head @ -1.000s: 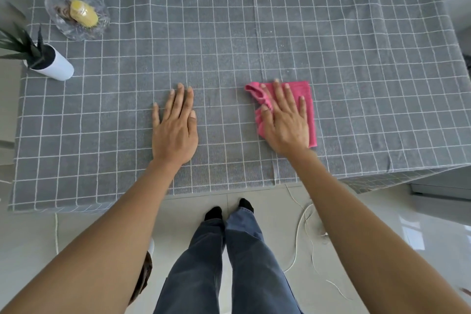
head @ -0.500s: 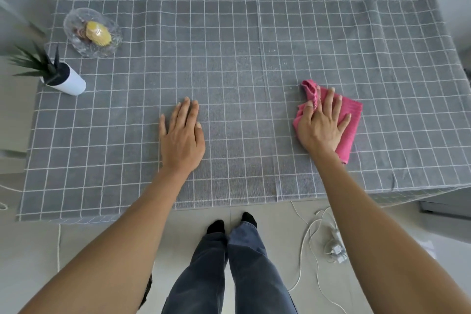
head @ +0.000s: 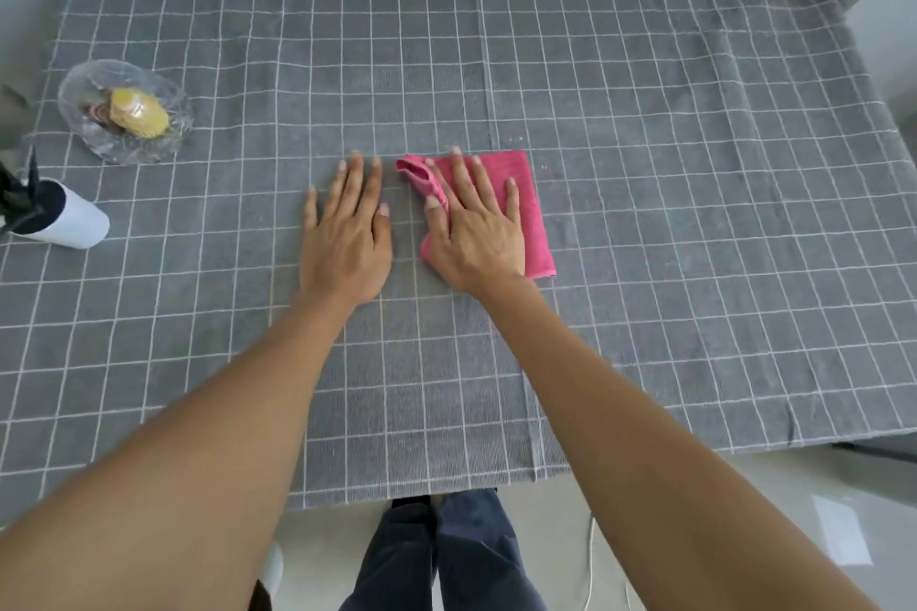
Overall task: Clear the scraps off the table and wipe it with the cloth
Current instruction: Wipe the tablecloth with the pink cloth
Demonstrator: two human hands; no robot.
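Right now both hands lie flat on the worktop (head: 645,164), which is covered by a grey cloth with a white grid. The left hand (head: 345,233) rests palm down on the bare covering, fingers straight and close together, holding nothing. Just beside it, the right hand (head: 474,233) presses flat on the pink cloth (head: 531,213), fingers straight and slightly fanned; the cloth sits near the middle of the worktop, folded into a rough rectangle, with its left corner bunched up by the thumb. The two hands are near each other but not touching. Far off to the left stands a clear glass dish (head: 124,114) with a yellow scrap (head: 139,112) and something brownish in it. Nearer the left edge is a white pot (head: 74,223) with a dark spiky plant (head: 17,194). Below the worktop's near edge, dark trouser legs (head: 446,556) show above a pale floor.
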